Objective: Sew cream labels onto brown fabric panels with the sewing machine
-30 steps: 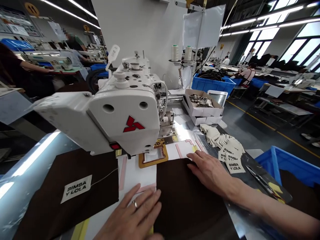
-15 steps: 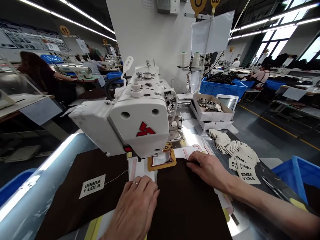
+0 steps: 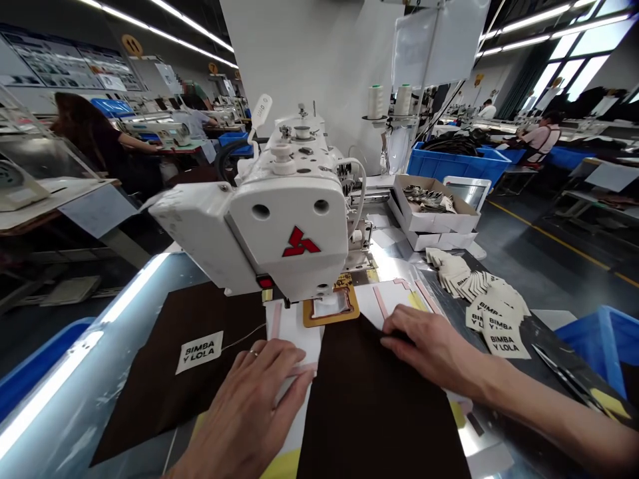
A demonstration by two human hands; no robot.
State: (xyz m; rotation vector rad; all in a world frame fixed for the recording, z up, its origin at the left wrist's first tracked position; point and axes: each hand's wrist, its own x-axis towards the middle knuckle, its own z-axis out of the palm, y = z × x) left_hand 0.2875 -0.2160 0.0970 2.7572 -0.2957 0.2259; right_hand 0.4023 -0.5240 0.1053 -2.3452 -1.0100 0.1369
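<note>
A white sewing machine [image 3: 279,219] with a red emblem stands over an orange-brown clamp frame [image 3: 330,310]. In front of it lies a dark brown fabric piece [image 3: 374,406]. My right hand [image 3: 429,346] rests on that fabric's far right corner, fingers together and pressed on the edge. My left hand [image 3: 249,406] lies flat, fingers stretched, on the white template [image 3: 294,332] at the fabric's left edge. Another brown fabric piece [image 3: 164,379] with a sewn white "BIMBA Y LOLA" label [image 3: 200,351] lies to the left.
A fan of loose white labels [image 3: 486,303] lies right of the machine. Behind it stand cardboard boxes [image 3: 432,213] with metal parts, and thread cones [image 3: 384,101]. A blue bin [image 3: 609,346] sits at the right edge. Other people work at far tables.
The brown fabric under my hands has shifted toward the clamp frame, then its left edge has moved right, baring more white template. My left hand has slid forward and left.
</note>
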